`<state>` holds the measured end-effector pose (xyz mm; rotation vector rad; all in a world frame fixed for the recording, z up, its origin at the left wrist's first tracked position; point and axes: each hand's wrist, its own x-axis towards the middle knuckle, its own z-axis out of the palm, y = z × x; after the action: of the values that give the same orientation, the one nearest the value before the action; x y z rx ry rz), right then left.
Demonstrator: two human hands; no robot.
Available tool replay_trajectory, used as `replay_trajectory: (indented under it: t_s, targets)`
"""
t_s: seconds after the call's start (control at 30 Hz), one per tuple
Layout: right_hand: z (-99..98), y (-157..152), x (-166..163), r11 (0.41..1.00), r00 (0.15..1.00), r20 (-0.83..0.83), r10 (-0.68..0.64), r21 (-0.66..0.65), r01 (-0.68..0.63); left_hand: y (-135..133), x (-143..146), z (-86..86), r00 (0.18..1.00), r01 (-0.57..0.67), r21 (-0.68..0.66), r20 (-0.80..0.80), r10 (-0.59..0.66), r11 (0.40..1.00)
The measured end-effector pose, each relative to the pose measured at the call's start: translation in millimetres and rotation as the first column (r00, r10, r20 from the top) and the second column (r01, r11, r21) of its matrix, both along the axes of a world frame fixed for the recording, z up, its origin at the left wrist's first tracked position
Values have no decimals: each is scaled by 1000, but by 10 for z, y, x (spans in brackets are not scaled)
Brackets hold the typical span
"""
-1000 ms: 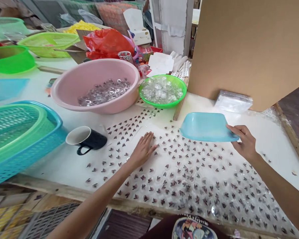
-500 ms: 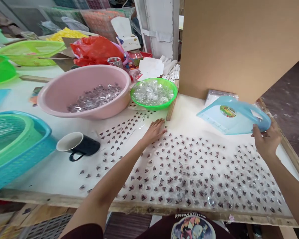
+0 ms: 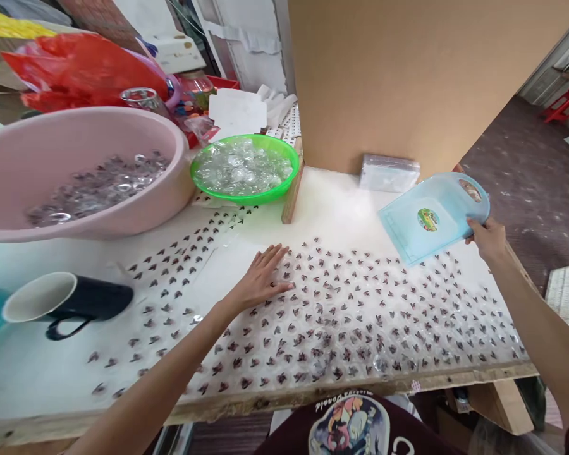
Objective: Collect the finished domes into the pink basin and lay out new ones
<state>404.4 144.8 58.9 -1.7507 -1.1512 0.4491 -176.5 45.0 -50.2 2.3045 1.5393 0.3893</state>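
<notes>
My left hand (image 3: 260, 279) lies palm down with its fingers stretched out, at the edge of many small clear pieces with dark marks (image 3: 332, 309) spread in rows over the white tabletop. My right hand (image 3: 488, 239) grips the edge of a light-blue plastic chopping board (image 3: 408, 218) near its oval handle hole. The board has a round sticker and is tilted over the right part of the pieces. Whether its lower edge touches the table I cannot tell.
Beyond my left hand are a green bowl (image 3: 287, 183) of clear pieces and a pink basin (image 3: 180, 170). A dark mug (image 3: 99, 298) lies on its side at left. A cardboard sheet (image 3: 398, 76) stands behind a clear box (image 3: 389, 174) and a wooden strip (image 3: 291, 202).
My right hand has turned the chopping board so its face and handle hole show more. My left hand has drawn nearer to me, fingers more spread. The view has swung right.
</notes>
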Motion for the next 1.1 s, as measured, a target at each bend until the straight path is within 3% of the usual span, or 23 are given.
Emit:
replay_trajectory:
  t_s: [0.13, 0.27, 0.47, 0.6, 0.83, 1.1]
  targets:
    - [-182, -22, -216, 998, 989, -130, 70, 10, -69, -103, 107, -9, 999, 0, 9, -36, 0, 1000]
    - [-92, -30, -351, 993, 968, -221, 120, 40, -114, -96, 233, 41, 1000, 9, 11, -2, -9, 1000]
    - [219, 54, -40, 993, 973, -215, -81, 65, 97, -131, -19, 18, 997, -66, 19, 35, 65, 998]
    - [133, 120, 133, 991, 979, -160, -123, 22, 128, -197, -89, -71, 997, -71, 18, 5, 71, 997]
    - [-198, 189, -384, 996, 979, -186, 85, 13, -84, -92, 340, -66, 1000, -27, 40, -11, 28, 999]
    - [-267, -56, -968, 977, 975, -84, 204, -44, -209, -19, 1003, -122, 994, -33, 36, 102, 29, 999]
